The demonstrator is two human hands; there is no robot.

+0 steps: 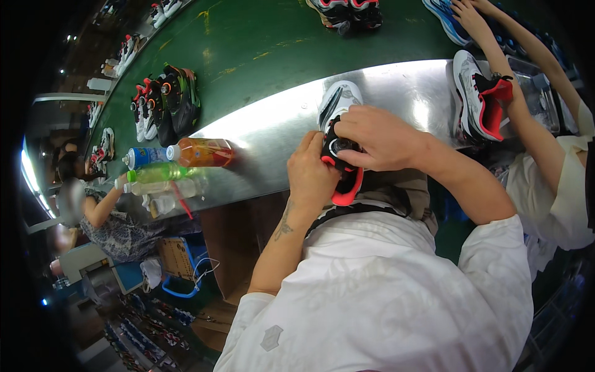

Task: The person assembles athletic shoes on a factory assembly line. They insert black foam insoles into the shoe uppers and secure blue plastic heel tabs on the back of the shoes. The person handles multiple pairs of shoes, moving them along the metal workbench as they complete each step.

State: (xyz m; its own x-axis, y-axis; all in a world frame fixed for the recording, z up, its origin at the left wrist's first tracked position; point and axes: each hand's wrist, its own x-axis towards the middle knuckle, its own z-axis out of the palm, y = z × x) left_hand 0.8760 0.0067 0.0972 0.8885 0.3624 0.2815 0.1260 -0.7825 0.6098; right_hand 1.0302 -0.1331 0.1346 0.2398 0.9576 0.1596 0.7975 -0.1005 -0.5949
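Note:
Right in front of me, a white, black and red sneaker (344, 94) points its toe away over the metal ledge. My left hand (312, 170) wraps round the near left side of the shoe. On its black upper sits a round dial (339, 146), partly covered by fingers. My right hand (385, 137) reaches over from the right, fingers bent round the upper and thumb next to the dial. The red collar lining shows below the hands. What the fingertips press on is partly hidden.
Along the metal ledge (266, 124) lie an orange drink bottle (201, 152) and several other bottles. A green belt (260, 43) beyond carries pairs of sneakers (180, 99). At right, a white and red sneaker (476, 99) stands near a co-worker's arm (524, 111). Another person (118, 217) sits at left.

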